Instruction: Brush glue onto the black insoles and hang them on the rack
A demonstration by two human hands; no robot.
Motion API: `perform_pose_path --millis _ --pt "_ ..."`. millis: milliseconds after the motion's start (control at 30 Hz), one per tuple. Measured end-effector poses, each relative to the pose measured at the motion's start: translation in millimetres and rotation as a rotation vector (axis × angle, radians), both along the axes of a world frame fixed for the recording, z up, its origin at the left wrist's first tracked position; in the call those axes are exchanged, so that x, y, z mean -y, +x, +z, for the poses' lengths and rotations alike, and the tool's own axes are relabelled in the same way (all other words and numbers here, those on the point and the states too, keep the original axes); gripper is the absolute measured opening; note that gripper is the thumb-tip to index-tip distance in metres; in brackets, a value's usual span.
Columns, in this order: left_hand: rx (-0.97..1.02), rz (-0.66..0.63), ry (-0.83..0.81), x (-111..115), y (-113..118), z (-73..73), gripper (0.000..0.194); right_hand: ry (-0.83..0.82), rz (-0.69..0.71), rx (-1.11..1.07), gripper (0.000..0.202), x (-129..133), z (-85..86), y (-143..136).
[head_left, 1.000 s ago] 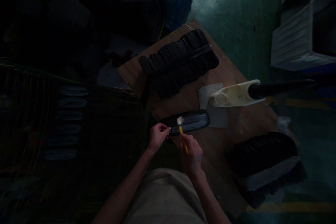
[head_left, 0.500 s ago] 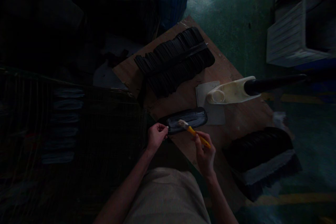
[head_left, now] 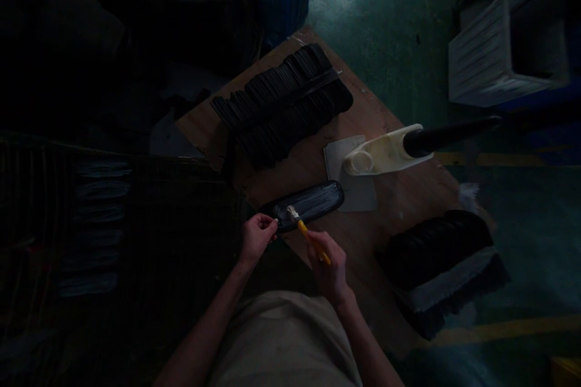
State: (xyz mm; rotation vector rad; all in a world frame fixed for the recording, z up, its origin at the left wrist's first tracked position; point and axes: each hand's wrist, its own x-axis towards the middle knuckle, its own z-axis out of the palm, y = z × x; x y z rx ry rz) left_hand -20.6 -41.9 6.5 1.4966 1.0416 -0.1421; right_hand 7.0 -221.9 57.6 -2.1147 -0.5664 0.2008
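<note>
Mid-frame, my left grip (head_left: 258,237) pinches the black strip (head_left: 315,201) by one end; my right grip (head_left: 329,257) wraps the brush (head_left: 302,227), whose drag could skew it.

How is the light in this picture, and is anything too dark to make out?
Head view: dim overall, left side nearly black, much there unreadable; pale glare on the green floor near the top; left hand, right hand and yellow-handled brush can be made out.
</note>
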Motion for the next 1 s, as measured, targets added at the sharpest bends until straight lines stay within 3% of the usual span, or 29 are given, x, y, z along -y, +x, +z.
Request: perform_pose_path --millis 200,300,433,700,867,1000 --pt "0.02 0.014 0.01 1 0 -2.8 0.031 -0.113 -0.133 0.154 0.025 56 -15.7 50" --pt "0.032 0.032 0.015 3 -1 -4.2 0.03 -0.193 -0.161 0.228 0.024 70 -15.0 62" --pt "0.029 0.048 0.003 7 -1 -4.3 0.031 -0.226 -0.163 0.249 0.025 58 -7.9 48" --pt "0.032 0.067 -0.068 5 2 -0.3 0.034 0.059 0.074 0.019 0.025 -4 -10.0 -4" --pt "0.043 0.089 -0.105 4 -2 0.2 0.033 0.148 0.005 -0.306 0.015 10 -0.5 -3" --pt "0.113 0.094 -0.063 8 -4 1.7 0.028 0.169 -0.259 -0.411 0.021 42 15.3 20"
